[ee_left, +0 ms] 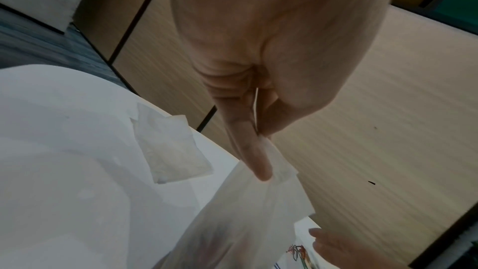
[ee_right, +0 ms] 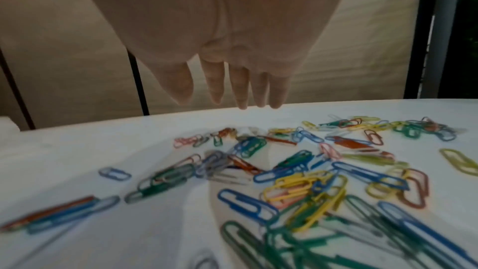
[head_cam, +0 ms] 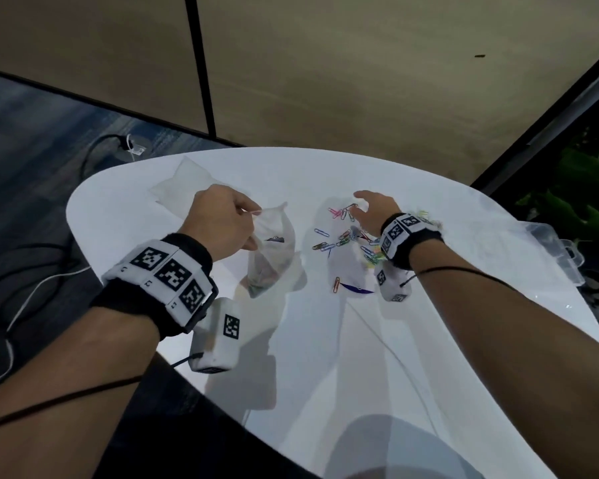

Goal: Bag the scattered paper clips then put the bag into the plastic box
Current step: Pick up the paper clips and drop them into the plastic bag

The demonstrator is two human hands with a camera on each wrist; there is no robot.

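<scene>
Head view: left hand [head_cam: 222,223] pinches the thin translucent bag [head_cam: 274,250] at centre frame, hanging mouth-up. Left wrist view: thumb and finger clamp its rim. Right wrist view: right hand [ee_right: 220,48] hovers, fingers spread, above glossy wire paper clips [ee_right: 297,171] scattered every way.

- Between the clear plastic bag [head_cam: 272,252] my left hand [head_cam: 218,223] holds up and the scattered coloured paper clips [head_cam: 346,236] I see a bare strip of white bench [head_cam: 308,340].
- My right hand [head_cam: 374,210] hovers over the clips, fingers [ee_right: 240,89] spread, nothing beneath but clips.
- A flat clear bag [head_cam: 182,183] lies behind my left hand.
- The clear plastic box [head_cam: 550,250] sits at the bench's right edge, well apart from the clips.
</scene>
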